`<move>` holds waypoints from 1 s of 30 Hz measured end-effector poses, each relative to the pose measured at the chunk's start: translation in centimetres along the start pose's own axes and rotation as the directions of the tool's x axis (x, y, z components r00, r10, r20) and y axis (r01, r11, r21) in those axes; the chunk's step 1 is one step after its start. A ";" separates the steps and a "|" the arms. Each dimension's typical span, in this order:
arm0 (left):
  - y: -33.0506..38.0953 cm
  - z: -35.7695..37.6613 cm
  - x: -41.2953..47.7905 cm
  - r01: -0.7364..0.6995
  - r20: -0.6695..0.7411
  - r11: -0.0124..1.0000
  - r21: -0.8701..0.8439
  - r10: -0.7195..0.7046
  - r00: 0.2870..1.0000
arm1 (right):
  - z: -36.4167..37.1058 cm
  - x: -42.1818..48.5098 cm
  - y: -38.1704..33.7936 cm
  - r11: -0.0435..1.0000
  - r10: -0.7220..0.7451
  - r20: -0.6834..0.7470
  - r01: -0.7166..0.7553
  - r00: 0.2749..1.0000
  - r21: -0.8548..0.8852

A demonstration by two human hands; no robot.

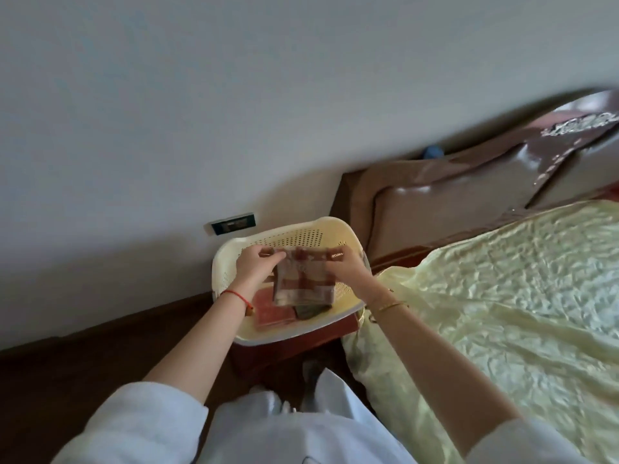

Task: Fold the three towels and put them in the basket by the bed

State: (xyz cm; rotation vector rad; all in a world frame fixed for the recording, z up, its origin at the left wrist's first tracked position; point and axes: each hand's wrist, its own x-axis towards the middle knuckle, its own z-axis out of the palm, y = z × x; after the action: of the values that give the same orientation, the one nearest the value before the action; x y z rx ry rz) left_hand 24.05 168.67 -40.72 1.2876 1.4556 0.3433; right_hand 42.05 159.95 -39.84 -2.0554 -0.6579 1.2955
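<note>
Folded plaid towel [303, 279] hangs just above the cream basket [288, 234], left hand [256, 266] and right hand [345, 266] each pinched shut on an upper corner; looks light, limp, unslippery, best gripped at folded edges.

Bed [502, 313]: covered by a pale yellow quilted bedspread [495, 272], wrinkled, hanging over the near edge. No loose items seen on its visible part. Brown padded headboard [445, 199] stands against the wall, surface peeling at upper right.

Low reddish-brown stand [288, 346] just beside the bed, at the headboard end. Cream perforated basket [241, 333] rests directly on it, overhanging its top.

Dark wood floor [83, 360]: stand sits on it; bare along the wall.
</note>
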 end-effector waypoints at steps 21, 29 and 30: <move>-19.9 10.1 15.3 0.385 -0.125 0.922 0.039 -0.377 0.918 | 10.8 24.5 18.4 0.879 0.378 0.174 -0.293 0.909 -0.376; -21.5 10.6 16.5 0.413 -0.067 0.910 0.029 -0.410 0.909 | 10.5 22.2 15.3 0.852 0.316 0.119 -0.227 0.941 -0.472; -21.8 10.2 16.4 0.433 -0.060 0.901 0.025 -0.431 0.900 | 10.2 21.9 14.8 0.859 0.289 0.104 -0.210 0.952 -0.467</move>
State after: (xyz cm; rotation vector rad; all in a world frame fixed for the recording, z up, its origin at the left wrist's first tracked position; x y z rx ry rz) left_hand 24.78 170.04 -69.79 0.9508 1.7514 0.0529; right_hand 42.70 167.20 -67.15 -2.4908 -0.8563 1.5992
